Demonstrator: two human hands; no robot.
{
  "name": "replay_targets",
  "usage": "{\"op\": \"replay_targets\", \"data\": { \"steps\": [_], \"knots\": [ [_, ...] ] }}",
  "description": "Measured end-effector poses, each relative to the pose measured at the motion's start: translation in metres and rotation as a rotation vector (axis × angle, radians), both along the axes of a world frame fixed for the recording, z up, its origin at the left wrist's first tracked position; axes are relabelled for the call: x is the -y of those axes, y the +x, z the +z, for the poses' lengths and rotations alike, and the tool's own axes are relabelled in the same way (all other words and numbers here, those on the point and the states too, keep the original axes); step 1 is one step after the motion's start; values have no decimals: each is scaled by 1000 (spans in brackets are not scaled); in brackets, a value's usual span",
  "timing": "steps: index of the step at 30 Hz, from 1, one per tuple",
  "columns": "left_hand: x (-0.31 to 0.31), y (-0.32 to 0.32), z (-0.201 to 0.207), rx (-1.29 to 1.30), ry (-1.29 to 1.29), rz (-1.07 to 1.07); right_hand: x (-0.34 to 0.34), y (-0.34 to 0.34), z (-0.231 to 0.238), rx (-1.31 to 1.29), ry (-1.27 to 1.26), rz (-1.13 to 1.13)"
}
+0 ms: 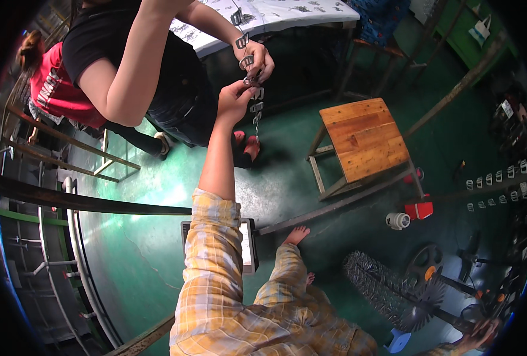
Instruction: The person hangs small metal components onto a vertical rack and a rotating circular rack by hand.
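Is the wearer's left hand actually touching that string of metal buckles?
Touching. The head view shows the left hand closed on the string of metal buckles, just below the co-worker's hand in the picture.

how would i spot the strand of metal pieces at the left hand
Find the white-covered table at the top, then the co-worker's hand just below its near edge. The person's left hand is close beneath it, pinching the strand of silvery, open-framed pieces. Similar pieces line up in rows at far right, but only this strand is at both people's hands.
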State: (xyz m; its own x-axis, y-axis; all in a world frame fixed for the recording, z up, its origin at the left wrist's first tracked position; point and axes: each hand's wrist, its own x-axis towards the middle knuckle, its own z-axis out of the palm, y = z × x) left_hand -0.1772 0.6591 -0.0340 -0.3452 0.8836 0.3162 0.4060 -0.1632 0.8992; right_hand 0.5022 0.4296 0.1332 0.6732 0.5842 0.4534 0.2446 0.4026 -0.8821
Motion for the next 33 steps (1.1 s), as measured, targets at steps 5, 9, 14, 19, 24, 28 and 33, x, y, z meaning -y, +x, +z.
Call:
{"op": "replay_targets", "data": {
  "steps": [5,9,14,19,24,28,33],
  "knots": [
    [7,2,1,32,27,-3,2,35,-7,-205,48,-271],
    [9,-1,3,84,55,-27,27,116,-30,-58,-18,326],
    [10,-12,7,207,135,-25,21,104,-30,-26,10,124],
    [14,-24,10,320,180,-100,18,104,-29,-67,30,169],
    [19,-24,22,342,193,-84,20,108,-31,-18,9,317],
    [23,-24,34,386,181,-84,15,101,-31,-43,10,285],
    [25,-27,40,287,187,-25,17,100,-30,11,-35,226]
  ]
}}
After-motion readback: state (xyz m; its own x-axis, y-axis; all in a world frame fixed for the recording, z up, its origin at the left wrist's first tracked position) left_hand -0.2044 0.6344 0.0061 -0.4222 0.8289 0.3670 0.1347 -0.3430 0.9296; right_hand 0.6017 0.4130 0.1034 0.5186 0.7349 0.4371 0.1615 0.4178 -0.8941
